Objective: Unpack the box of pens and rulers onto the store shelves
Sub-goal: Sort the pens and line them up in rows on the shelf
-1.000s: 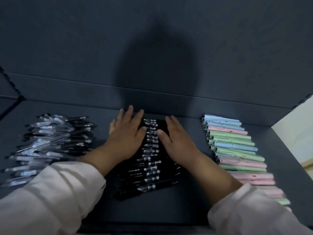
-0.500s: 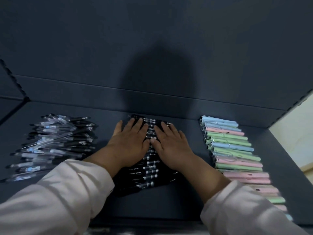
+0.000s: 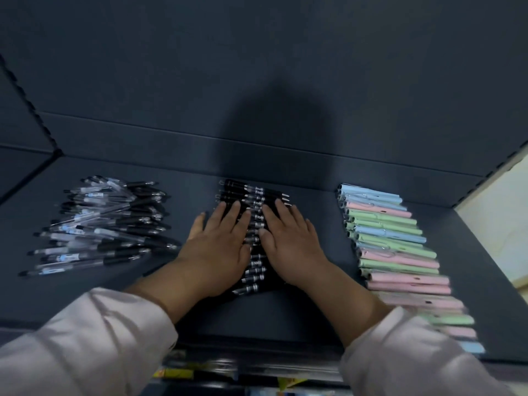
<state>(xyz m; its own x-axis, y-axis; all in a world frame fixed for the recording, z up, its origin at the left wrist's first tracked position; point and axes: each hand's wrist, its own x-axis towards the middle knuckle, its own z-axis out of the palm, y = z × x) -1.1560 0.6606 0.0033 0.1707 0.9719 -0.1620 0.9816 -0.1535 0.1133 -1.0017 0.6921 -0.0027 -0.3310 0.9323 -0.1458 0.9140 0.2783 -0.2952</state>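
The grip of the left hand was spread flat, fingers straight, pressing on the left half of the row of black pens. The right hand lay the same way on the right half, thumbs close together. Neither pinched a pen. The row sat mid-shelf, btw. a loose pile of clear pens on the left & a neat row of pastel pens on the right, both apart from it. The step was probably squaring the row: best press lightly & evenly w/ both palms, keeping the pens parallel, so none rolls to the front edge.
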